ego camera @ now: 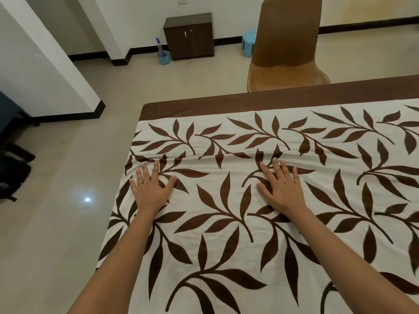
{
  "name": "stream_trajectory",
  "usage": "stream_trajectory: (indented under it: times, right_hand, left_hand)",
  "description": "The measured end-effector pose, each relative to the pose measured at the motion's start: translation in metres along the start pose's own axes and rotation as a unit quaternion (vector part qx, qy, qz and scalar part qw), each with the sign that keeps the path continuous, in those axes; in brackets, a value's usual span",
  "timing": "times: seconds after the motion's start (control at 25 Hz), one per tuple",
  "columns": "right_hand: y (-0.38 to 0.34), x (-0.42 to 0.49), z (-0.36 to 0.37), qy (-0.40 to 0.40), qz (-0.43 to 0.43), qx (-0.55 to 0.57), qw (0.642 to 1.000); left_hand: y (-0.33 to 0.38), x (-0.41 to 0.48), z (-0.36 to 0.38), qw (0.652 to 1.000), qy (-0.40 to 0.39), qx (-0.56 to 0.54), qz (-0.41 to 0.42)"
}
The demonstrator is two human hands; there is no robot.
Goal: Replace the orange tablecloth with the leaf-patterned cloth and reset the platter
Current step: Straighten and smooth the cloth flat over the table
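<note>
The leaf-patterned cloth (226,189), white with brown leaves and a brown border along its far edge, lies spread over the table. My left hand (150,189) presses flat on it near the left edge, fingers straight and spread. My right hand (280,186) presses flat on the cloth near the middle, fingers straight. A long ridge of bunched cloth (204,156) runs left to right just beyond my fingertips. No orange tablecloth and no platter are in view.
A brown plastic chair (285,48) stands behind the table's far edge. A dark wooden cabinet (189,36) sits against the back wall, with a blue spray bottle (162,52) beside it and a blue stool (249,43) further right. A black office chair's base (13,168) is at the left.
</note>
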State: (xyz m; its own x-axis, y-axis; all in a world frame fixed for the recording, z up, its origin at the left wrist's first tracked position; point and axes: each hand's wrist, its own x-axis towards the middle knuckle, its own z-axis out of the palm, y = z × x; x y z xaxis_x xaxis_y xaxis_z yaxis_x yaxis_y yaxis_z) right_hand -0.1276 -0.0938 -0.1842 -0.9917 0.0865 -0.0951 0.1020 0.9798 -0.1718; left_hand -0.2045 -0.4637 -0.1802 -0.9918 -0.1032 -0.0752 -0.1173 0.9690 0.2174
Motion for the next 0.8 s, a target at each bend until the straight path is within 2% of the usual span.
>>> stream_trajectory:
  times: [0.52, 0.68, 0.8]
  right_hand:
    - [-0.003, 0.012, -0.008, -0.021, 0.0, 0.006, 1.0]
    - [0.001, -0.008, -0.017, -0.025, -0.018, 0.032, 0.999]
    - [0.009, -0.039, -0.018, -0.046, -0.025, 0.004, 0.999]
  left_hand:
    - [0.007, 0.011, -0.011, 1.0, -0.015, -0.008, 0.003]
    - [-0.005, -0.009, -0.013, 1.0, -0.009, -0.023, 0.008]
    - [-0.021, -0.036, -0.013, 1.0, -0.013, -0.011, 0.002]
